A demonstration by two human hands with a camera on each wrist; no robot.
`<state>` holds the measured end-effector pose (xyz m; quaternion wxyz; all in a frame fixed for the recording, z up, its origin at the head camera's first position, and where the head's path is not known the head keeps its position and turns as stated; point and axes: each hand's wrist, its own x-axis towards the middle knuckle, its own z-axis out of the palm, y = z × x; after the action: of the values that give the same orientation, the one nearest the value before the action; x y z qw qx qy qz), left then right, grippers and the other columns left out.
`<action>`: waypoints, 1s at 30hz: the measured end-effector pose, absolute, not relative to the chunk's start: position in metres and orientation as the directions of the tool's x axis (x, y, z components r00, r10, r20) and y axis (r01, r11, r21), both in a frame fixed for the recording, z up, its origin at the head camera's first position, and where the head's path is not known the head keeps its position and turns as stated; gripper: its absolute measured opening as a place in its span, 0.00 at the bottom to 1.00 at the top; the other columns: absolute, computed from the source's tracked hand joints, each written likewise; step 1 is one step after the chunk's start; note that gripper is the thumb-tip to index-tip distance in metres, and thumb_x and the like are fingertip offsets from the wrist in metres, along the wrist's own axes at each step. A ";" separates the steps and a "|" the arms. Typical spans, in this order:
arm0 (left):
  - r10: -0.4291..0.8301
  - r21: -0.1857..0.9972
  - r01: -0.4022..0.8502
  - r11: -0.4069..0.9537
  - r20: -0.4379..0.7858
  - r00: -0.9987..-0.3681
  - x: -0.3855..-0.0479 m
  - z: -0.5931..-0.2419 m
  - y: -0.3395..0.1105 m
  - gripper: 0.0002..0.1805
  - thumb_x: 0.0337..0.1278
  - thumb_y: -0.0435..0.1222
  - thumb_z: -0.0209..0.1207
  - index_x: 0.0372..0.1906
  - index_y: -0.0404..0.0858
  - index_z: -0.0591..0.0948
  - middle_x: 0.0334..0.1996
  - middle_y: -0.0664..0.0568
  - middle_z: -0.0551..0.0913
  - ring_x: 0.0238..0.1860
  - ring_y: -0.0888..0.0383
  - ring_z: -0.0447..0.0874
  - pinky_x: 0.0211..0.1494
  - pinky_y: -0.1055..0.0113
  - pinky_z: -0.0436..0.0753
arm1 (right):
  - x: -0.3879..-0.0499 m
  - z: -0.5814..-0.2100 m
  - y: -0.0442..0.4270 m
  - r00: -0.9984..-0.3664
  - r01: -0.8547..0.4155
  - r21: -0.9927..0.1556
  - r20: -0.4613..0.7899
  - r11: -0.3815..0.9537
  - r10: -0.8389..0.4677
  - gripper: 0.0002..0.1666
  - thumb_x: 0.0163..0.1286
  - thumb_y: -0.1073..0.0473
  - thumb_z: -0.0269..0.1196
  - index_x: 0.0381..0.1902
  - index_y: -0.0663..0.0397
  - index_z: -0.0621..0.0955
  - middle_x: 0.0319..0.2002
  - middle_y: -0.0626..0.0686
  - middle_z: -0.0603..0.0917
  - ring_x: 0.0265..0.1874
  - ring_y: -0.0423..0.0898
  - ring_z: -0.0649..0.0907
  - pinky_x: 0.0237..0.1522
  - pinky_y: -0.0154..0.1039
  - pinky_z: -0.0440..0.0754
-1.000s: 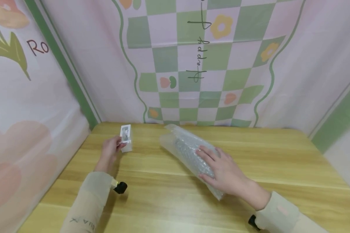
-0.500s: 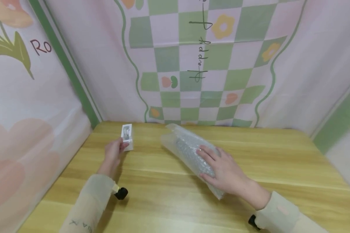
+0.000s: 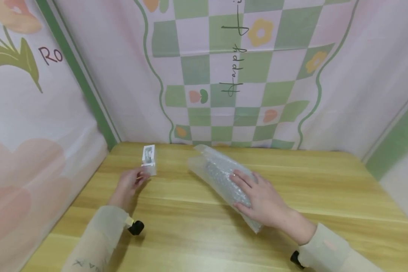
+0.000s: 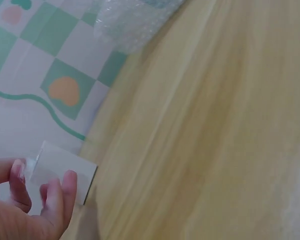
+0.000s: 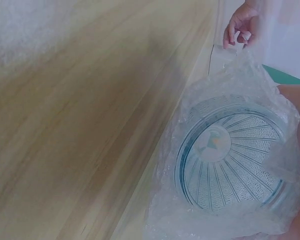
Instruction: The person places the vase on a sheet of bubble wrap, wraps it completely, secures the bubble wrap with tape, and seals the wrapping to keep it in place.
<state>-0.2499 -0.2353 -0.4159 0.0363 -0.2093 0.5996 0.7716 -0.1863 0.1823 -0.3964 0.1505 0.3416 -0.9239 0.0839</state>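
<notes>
A small white box (image 3: 149,160) with a grey picture or window stands at the table's back left. My left hand (image 3: 130,183) is beside its near end, with the thumb and fingers loosely bent. In the left wrist view, bent fingertips (image 4: 68,185) overlap the box (image 4: 62,167); whether they touch it is unclear. My right hand (image 3: 265,198) rests on a tilted bubble-wrap bag (image 3: 221,172), fingers spread over it. Inside the bag, the right wrist view shows a round ribbed glass dish (image 5: 245,170) with a sticker at its centre. Whether it is a bowl or a plate is unclear.
The wood-grain table (image 3: 176,234) meets a patterned cloth backdrop (image 3: 221,68) behind and a white cloth side (image 3: 37,121) at left. Small black cameras (image 3: 136,227) hang at the wrists. The bag lies between my hands, right of the box.
My left hand first holds the box's near end, then draws back from it toward the lower left. The box shifts very little in view. My right hand and the bag stay put.
</notes>
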 end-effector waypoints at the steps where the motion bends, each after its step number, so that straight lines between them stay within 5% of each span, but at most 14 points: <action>1: -0.197 0.913 -0.309 -0.267 -0.366 -0.909 -0.250 -0.417 -0.236 0.08 0.76 0.31 0.54 0.51 0.29 0.77 0.34 0.50 0.82 0.35 0.61 0.85 0.51 0.72 0.84 | -0.186 -0.396 0.183 -0.722 -0.656 -0.054 0.335 0.753 -0.605 0.44 0.68 0.43 0.68 0.75 0.55 0.69 0.75 0.59 0.68 0.64 0.75 0.72 0.60 0.74 0.72; 5: -0.190 0.921 -0.297 -0.251 -0.348 -0.918 -0.252 -0.423 -0.236 0.06 0.75 0.27 0.52 0.41 0.29 0.77 0.27 0.51 0.81 0.30 0.60 0.86 0.43 0.73 0.86 | -0.187 -0.397 0.183 -0.730 -0.650 -0.060 0.329 0.758 -0.599 0.44 0.68 0.43 0.68 0.76 0.54 0.69 0.75 0.58 0.67 0.64 0.75 0.71 0.60 0.74 0.72; 11: -0.172 0.880 -0.270 -0.390 -0.358 -0.918 -0.256 -0.429 -0.235 0.14 0.74 0.26 0.50 0.28 0.33 0.77 0.22 0.52 0.81 0.28 0.60 0.87 0.48 0.68 0.87 | -0.187 -0.398 0.184 -0.738 -0.644 -0.071 0.321 0.761 -0.594 0.44 0.69 0.42 0.67 0.76 0.52 0.68 0.76 0.57 0.66 0.64 0.75 0.71 0.59 0.74 0.72; 21: -0.150 0.843 -0.305 -0.442 -0.405 -0.902 -0.258 -0.426 -0.231 0.13 0.75 0.27 0.48 0.28 0.33 0.73 0.22 0.51 0.81 0.31 0.59 0.87 0.54 0.65 0.86 | -0.188 -0.400 0.184 -0.736 -0.645 -0.080 0.332 0.760 -0.590 0.44 0.68 0.43 0.68 0.76 0.52 0.68 0.76 0.56 0.66 0.64 0.75 0.71 0.57 0.75 0.73; 30: -0.157 0.853 -0.316 -0.415 -0.409 -0.899 -0.258 -0.430 -0.230 0.11 0.74 0.25 0.45 0.32 0.32 0.74 0.24 0.49 0.85 0.31 0.59 0.88 0.49 0.70 0.86 | -0.188 -0.401 0.184 -0.723 -0.655 -0.081 0.354 0.751 -0.593 0.44 0.68 0.43 0.68 0.76 0.52 0.69 0.76 0.56 0.67 0.64 0.75 0.71 0.56 0.75 0.74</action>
<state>-0.2579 -0.2304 -0.4299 0.0491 -0.2194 0.5388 0.8119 -0.1884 0.1842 -0.4009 0.1548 0.3382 -0.9228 0.1007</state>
